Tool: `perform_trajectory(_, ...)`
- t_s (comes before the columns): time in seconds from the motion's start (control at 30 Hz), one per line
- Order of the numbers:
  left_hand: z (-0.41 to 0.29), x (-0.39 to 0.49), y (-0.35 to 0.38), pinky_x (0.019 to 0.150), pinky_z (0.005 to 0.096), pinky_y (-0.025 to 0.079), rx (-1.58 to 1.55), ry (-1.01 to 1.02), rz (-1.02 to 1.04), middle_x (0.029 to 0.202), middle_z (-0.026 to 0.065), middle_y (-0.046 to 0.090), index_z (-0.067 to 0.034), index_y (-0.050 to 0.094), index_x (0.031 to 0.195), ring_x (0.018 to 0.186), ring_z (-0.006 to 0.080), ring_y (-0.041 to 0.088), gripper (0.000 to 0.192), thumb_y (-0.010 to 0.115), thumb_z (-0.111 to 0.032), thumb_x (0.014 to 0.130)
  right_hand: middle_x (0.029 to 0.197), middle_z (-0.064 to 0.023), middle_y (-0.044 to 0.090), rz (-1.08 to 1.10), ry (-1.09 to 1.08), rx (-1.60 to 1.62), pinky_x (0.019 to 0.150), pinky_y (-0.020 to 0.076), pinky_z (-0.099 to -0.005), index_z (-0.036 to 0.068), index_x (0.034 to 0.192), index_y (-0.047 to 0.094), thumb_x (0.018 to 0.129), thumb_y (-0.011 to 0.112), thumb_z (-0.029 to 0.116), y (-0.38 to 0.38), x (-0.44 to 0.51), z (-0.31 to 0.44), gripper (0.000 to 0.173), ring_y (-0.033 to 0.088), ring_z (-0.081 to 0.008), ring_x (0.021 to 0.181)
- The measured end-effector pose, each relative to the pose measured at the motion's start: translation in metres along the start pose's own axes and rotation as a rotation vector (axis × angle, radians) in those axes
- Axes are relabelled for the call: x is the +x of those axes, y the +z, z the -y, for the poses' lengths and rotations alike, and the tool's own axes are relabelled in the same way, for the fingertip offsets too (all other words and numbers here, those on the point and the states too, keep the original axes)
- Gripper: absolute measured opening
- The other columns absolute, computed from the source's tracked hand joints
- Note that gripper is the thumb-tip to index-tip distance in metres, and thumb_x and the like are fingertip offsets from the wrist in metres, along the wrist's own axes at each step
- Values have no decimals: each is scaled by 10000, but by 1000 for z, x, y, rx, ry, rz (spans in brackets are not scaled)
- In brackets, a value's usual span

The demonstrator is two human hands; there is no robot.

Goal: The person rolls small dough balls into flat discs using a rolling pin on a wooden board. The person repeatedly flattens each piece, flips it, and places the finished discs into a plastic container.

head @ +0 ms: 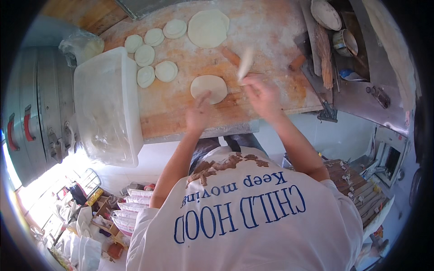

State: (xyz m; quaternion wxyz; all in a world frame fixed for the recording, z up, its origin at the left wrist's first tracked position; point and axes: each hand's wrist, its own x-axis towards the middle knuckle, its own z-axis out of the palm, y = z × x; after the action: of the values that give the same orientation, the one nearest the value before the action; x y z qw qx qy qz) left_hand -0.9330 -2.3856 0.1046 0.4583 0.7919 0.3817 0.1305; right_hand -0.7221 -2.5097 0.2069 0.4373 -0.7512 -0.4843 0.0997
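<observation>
A flat round of dough [214,84] lies on the floured wooden board near its front edge, and the fingers of my left hand [200,113] touch its lower part. My right hand [261,93], blurred, pinches the lower end of a pale dough piece [246,62] that hangs edge-on above the board. Behind it a wooden rolling pin [231,56] lies partly hidden. A larger thin dough sheet [208,28] rests farther back. Several small dough rounds [144,55], some looking stacked, lie at the left of the board.
A translucent plastic tub [130,101] covered with film stands left of the board [162,115]. On the right are a straw brush [325,57], a metal bowl [326,15], a pot [345,42] and a metal clamp [327,113]. A plastic bag [83,47] sits at the back left.
</observation>
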Motion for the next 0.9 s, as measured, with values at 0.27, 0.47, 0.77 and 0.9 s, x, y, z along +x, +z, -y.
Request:
perform_trajectory(0.27, 17, 31, -28, 708, 258, 554, -537, -457, -119, 938, 49, 682, 18, 641, 1194, 815, 116, 641, 246, 640, -109, 984, 1296, -74, 644, 308, -249, -90, 1058, 438, -467, 112, 978, 729, 787, 720, 29, 69, -30, -41, 209, 518, -317, 1302)
perform_trajectory(0.47, 35, 39, -30, 721, 303, 557, -220, -389, -115, 894, 90, 721, 31, 703, 1060, 788, 152, 676, 216, 703, -117, 903, 1289, -124, 623, 25, 87, -213, 1009, 457, -465, 78, 1201, 627, 827, 719, 69, 17, -19, -42, 386, 546, -383, 1215)
perform_trajectory(0.77, -20, 44, -59, 973, 412, 483, 211, -1, -393, 1286, 202, 620, -13, 617, 1266, 1175, 335, 598, 395, 636, -55, 873, 1175, -200, 599, 162, 266, -248, 907, 494, -487, 70, 1249, 574, 860, 692, 101, 15, -47, -69, 408, 566, -432, 1077)
perform_trajectory(0.9, -45, 55, -66, 1159, 535, 297, 563, 494, -407, 1534, 237, 410, -28, 477, 1449, 1436, 436, 345, 586, 624, -100, 886, 1227, -174, 596, 235, 65, -125, 955, 480, -484, 78, 1267, 574, 837, 690, 97, 43, -38, -20, 445, 563, -400, 1143)
